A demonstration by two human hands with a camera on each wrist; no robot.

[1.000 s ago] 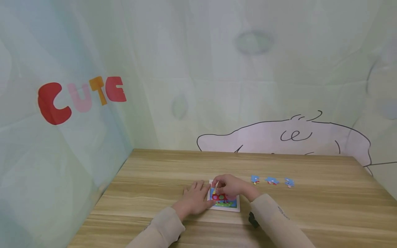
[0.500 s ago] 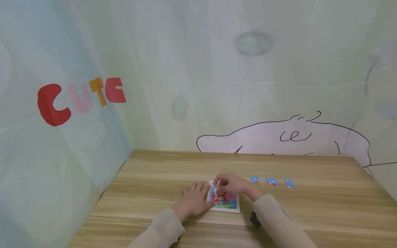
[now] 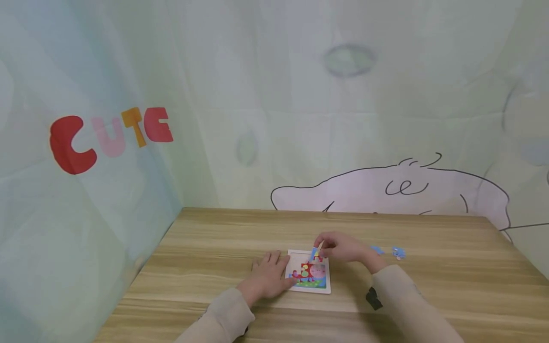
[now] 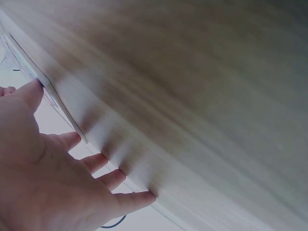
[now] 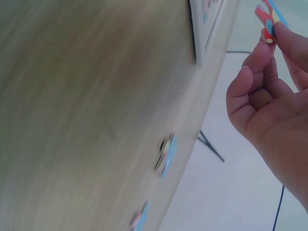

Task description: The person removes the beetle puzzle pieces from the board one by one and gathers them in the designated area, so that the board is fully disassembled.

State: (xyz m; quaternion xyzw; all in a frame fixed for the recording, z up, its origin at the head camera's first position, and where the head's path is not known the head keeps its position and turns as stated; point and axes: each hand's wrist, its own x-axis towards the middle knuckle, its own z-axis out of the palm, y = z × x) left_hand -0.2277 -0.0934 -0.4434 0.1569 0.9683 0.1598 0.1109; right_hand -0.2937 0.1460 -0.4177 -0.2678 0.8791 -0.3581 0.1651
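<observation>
My right hand [image 3: 340, 247] pinches a blue, red and yellow jigsaw piece [image 3: 316, 255] between thumb and fingers. It holds the piece tilted over the upper right of a white-rimmed puzzle tray [image 3: 329, 286]. In the right wrist view the jigsaw piece [image 5: 270, 21] is raised above the table, with thumb and fingertips on it. Several joined pieces [image 3: 315, 282] with a pink and red cartoon figure fill the tray's lower part; its upper left shows pale backing. My left hand [image 3: 268, 277] lies with fingers spread on the table, its thumb on the tray's left edge.
To the right on the wooden table [image 3: 214, 238] lie two visible loose jigsaw pieces, one nearer [image 3: 377, 249] and partly covered by my right arm, one farther right [image 3: 398, 253]. A fabric backdrop [image 3: 240, 181] stands along the table's back and left edges.
My right hand has lifted the jigsaw piece from the tray's upper left and carried it rightward, uncovering the backing there. My left hand has stayed in place.
</observation>
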